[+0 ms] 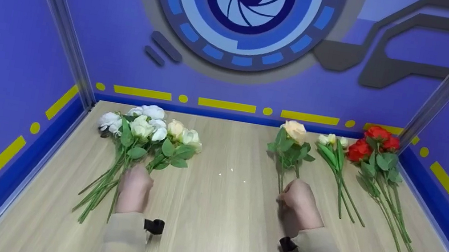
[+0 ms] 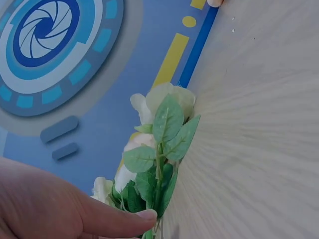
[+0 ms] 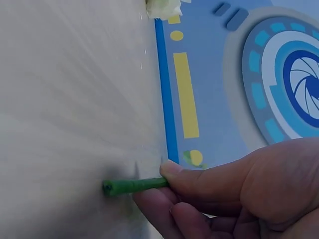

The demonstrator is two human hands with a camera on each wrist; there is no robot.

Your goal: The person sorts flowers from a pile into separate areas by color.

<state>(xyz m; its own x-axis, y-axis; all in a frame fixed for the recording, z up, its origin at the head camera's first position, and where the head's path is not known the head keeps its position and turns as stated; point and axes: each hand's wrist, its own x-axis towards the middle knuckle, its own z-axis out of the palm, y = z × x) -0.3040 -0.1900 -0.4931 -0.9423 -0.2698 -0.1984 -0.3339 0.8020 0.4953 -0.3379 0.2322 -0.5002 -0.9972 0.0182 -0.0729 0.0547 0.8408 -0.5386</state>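
Observation:
On the left of the table, my left hand (image 1: 135, 188) pinches the stem of a cream rose (image 1: 191, 138) beside a bunch of white flowers (image 1: 153, 112). The left wrist view shows my thumb (image 2: 119, 219) against that green stem, just below its leaves (image 2: 168, 118); my other fingers are mostly hidden. Right of the middle, my right hand (image 1: 300, 201) grips a peach rose (image 1: 294, 131) low on its stem, the bloom pointing to the back wall. Thumb and forefinger close round the green stem (image 3: 134, 186) in the right wrist view, its cut end sticking out over the table.
White tulips (image 1: 330, 139) and red flowers (image 1: 360, 150) lie on the wooden table (image 1: 210, 214) to the right of my right hand. Small white bits (image 1: 232, 170) are scattered mid-table. Blue-purple panels (image 1: 103, 35) enclose the back and sides.

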